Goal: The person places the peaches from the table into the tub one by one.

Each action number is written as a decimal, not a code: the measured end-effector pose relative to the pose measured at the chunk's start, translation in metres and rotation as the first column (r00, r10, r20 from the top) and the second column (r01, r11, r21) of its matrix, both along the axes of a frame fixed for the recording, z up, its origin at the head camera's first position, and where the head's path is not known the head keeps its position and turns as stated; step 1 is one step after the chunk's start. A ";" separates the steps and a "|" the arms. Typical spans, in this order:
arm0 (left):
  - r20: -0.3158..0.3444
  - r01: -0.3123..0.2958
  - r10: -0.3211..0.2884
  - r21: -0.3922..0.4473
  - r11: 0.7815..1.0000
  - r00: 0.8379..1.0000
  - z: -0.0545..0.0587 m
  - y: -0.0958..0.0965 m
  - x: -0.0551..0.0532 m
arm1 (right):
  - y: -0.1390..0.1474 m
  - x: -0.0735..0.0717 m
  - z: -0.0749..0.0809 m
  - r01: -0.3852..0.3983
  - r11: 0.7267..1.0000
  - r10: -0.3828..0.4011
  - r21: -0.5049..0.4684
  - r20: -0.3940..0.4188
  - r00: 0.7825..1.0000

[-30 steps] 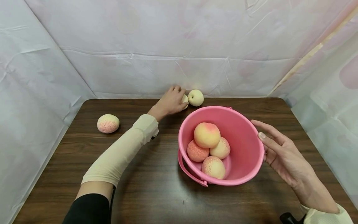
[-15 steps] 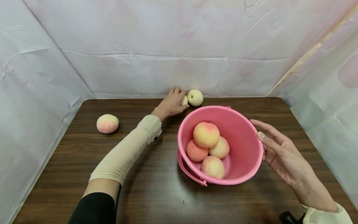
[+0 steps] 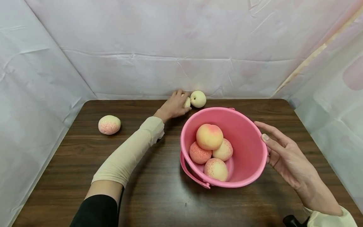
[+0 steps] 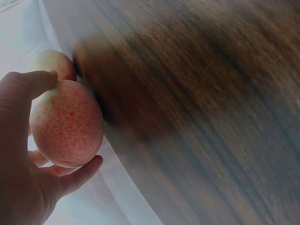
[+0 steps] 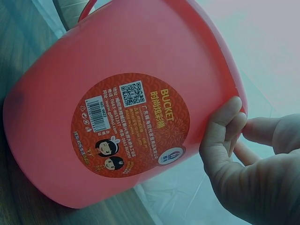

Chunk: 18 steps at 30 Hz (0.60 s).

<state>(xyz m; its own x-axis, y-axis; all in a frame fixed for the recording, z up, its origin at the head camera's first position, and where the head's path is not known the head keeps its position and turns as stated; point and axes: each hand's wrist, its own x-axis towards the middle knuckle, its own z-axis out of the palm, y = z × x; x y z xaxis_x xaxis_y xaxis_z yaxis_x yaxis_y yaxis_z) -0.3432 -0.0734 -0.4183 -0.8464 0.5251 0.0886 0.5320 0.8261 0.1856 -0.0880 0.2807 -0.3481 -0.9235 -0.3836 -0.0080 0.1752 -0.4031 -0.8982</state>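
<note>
At the back of the table, my left hand [image 3: 173,105] curls round a pale peach [image 3: 187,102], mostly covered by the fingers in the head view. Its speckled pink side [image 4: 68,124] shows in the left wrist view, between thumb and fingers. Beside it, touching or nearly so, lies another pale peach [image 3: 198,99]. A pink bucket [image 3: 246,142] stands right of centre with several peaches inside, a yellow peach [image 3: 209,136] on top. My right hand [image 3: 295,167] pinches the bucket's rim on its right side; the right wrist view shows thumb and fingers at that rim.
A lone speckled peach [image 3: 109,125] lies on the left of the dark wooden table [image 3: 147,195]. The bucket's handle [image 3: 193,176] hangs down at its front left. White sheeting [image 3: 158,56] rises behind the table and on both sides.
My left hand has shifted slightly to the right and nearer round the peach since a second ago. The right hand and bucket have stayed in place.
</note>
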 end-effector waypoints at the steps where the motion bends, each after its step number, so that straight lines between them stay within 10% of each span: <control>1: -0.003 0.002 -0.002 -0.002 1.000 1.000 0.000 0.000 0.000 | 0.000 0.000 0.000 0.000 1.000 0.000 0.000 0.000 1.000; 18: -0.022 0.017 -0.017 -0.008 1.000 1.000 0.011 -0.011 0.012 | 0.004 -0.001 0.000 -0.005 1.000 0.005 -0.009 -0.002 1.000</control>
